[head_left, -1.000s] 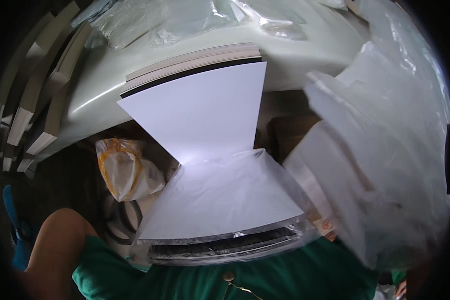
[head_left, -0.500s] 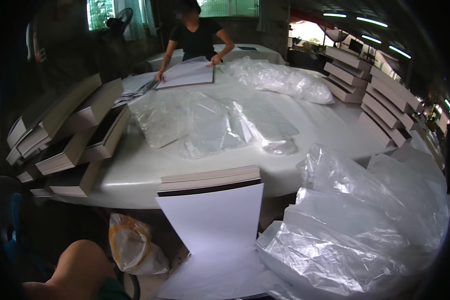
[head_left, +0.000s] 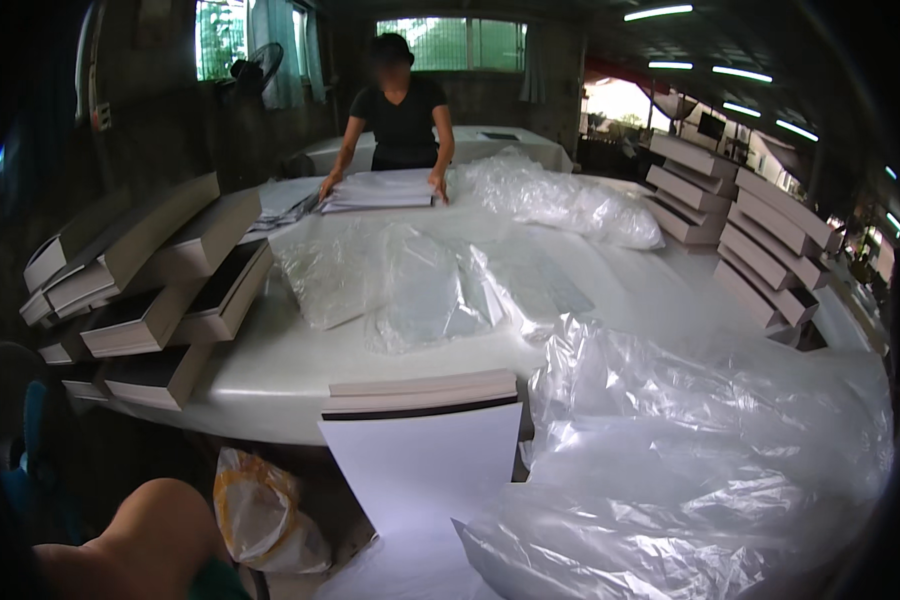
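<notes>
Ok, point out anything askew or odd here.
The thick blocks on the left of the table look askew, stacked unevenly with ends jutting out. The large clear plastic at lower right is crumpled.

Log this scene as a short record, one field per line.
Own hands: neither in view
Near edge: white sheet in front of a paper stack
Right foreground: large crumpled clear plastic
Table: white surface; flat clear bags near its middle
Left side: piled thick blocks
Right side: more blocks
Far side: co-worker, hands at a paper pile
Below table: white-and-orange bag
</notes>
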Demonstrator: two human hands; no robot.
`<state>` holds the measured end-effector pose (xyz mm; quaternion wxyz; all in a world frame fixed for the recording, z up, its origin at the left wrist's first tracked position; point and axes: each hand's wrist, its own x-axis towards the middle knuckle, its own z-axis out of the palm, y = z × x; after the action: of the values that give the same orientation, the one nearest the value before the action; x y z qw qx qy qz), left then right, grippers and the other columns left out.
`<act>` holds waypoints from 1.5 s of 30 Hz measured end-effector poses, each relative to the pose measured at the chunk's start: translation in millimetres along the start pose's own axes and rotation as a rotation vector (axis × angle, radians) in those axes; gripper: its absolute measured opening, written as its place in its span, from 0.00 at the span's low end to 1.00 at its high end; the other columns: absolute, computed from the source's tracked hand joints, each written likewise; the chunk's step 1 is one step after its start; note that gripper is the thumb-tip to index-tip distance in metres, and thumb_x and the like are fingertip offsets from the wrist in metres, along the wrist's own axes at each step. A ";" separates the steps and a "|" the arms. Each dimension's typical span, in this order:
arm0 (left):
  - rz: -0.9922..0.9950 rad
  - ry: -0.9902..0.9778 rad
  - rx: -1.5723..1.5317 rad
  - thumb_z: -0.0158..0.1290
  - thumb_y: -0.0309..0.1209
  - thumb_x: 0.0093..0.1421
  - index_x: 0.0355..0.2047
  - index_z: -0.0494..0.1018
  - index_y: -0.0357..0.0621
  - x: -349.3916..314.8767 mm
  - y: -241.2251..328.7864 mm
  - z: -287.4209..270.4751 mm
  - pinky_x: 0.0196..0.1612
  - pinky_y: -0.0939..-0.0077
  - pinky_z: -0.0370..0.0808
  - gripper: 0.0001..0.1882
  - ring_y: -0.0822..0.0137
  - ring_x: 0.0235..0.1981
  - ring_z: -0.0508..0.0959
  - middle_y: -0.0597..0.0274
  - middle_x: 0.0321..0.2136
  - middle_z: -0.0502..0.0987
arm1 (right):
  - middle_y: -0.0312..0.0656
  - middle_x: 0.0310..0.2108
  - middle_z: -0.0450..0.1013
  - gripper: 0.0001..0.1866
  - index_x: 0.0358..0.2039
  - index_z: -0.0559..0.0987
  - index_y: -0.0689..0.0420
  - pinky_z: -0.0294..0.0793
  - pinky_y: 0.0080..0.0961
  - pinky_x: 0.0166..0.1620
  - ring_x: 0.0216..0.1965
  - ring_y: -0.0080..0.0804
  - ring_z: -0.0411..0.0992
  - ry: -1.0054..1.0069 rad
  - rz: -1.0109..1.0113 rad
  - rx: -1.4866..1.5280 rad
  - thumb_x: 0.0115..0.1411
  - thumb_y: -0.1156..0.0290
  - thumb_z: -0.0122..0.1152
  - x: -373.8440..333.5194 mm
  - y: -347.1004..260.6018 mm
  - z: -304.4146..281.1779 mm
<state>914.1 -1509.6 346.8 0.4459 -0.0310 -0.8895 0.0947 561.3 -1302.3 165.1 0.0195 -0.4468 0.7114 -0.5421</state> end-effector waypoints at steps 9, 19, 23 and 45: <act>0.018 0.041 -0.011 0.47 0.40 0.56 0.37 0.70 0.36 -0.8 -8.2 11.7 0.37 0.67 0.69 0.18 0.61 0.33 0.73 0.53 0.32 0.73 | 0.40 0.31 0.72 0.14 0.36 0.75 0.62 0.69 0.19 0.33 0.30 0.25 0.70 -0.035 0.044 -0.004 0.51 0.69 0.59 6.6 7.6 9.6; 0.042 0.020 -0.029 0.48 0.41 0.55 0.38 0.70 0.36 2.3 -10.9 8.0 0.38 0.66 0.70 0.19 0.59 0.34 0.73 0.52 0.32 0.73 | 0.41 0.32 0.73 0.14 0.36 0.75 0.63 0.69 0.20 0.34 0.31 0.27 0.71 0.017 -0.004 -0.015 0.50 0.69 0.60 9.2 3.3 12.2; 0.037 -0.070 -0.025 0.48 0.41 0.55 0.39 0.69 0.36 21.0 -5.8 -0.9 0.38 0.65 0.70 0.20 0.59 0.34 0.73 0.51 0.33 0.73 | 0.42 0.32 0.73 0.14 0.36 0.75 0.64 0.70 0.20 0.34 0.31 0.28 0.71 0.024 0.013 0.034 0.50 0.70 0.60 19.9 6.0 16.8; -0.018 0.026 -0.077 0.50 0.43 0.54 0.41 0.69 0.36 16.2 -40.9 59.6 0.41 0.63 0.71 0.23 0.55 0.36 0.74 0.48 0.34 0.74 | 0.45 0.33 0.73 0.15 0.37 0.74 0.66 0.71 0.22 0.35 0.32 0.31 0.72 -0.070 0.065 0.009 0.48 0.72 0.61 33.1 35.1 26.5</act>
<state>858.0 -1555.8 332.8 0.4569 -0.0413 -0.8868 0.0561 533.4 -1343.5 141.6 0.0637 -0.4421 0.7219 -0.5285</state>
